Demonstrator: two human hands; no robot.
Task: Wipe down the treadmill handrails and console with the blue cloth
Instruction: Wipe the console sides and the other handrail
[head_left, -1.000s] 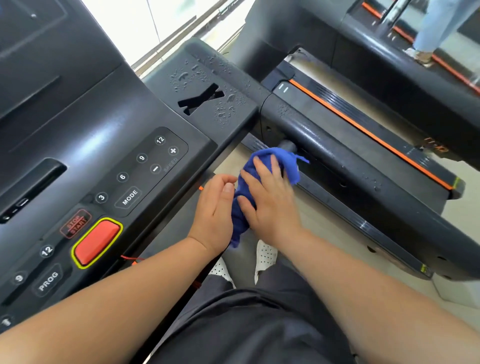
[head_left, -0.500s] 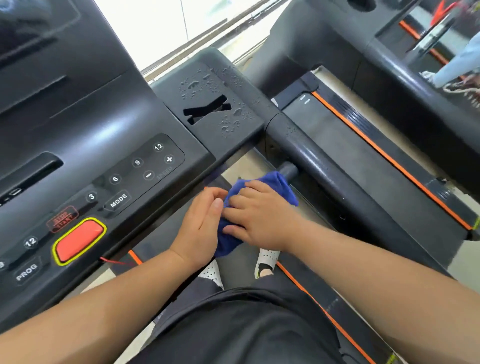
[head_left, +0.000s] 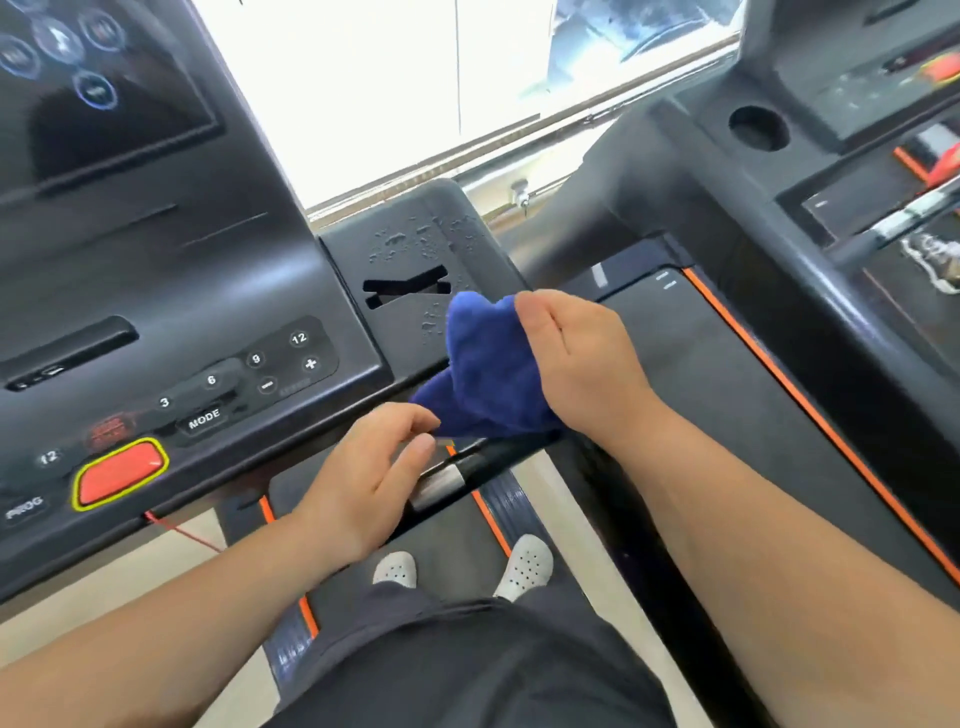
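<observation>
My right hand (head_left: 576, 364) grips the bunched blue cloth (head_left: 485, 374) and holds it up in front of the right corner of the black console (head_left: 208, 291). That corner panel (head_left: 415, 244) carries water droplets around an X-shaped slot. My left hand (head_left: 374, 473) hovers just below the cloth with its fingers loosely spread, fingertips close to the cloth's lower edge. Under it a short handle bar (head_left: 447, 480) with a silver sensor band sticks out. The right handrail is mostly hidden behind my right hand and arm.
A red stop button (head_left: 122, 470) and the speed keys (head_left: 291, 364) sit on the console's lower edge. A lit screen (head_left: 98, 78) is at top left. A neighbouring treadmill (head_left: 831, 260) stands close on the right. My white shoes (head_left: 524, 566) stand on the belt.
My right hand has lifted the cloth up off the low handle bar to the console's wet corner. My left hand has come away from the cloth. The view has tilted upward.
</observation>
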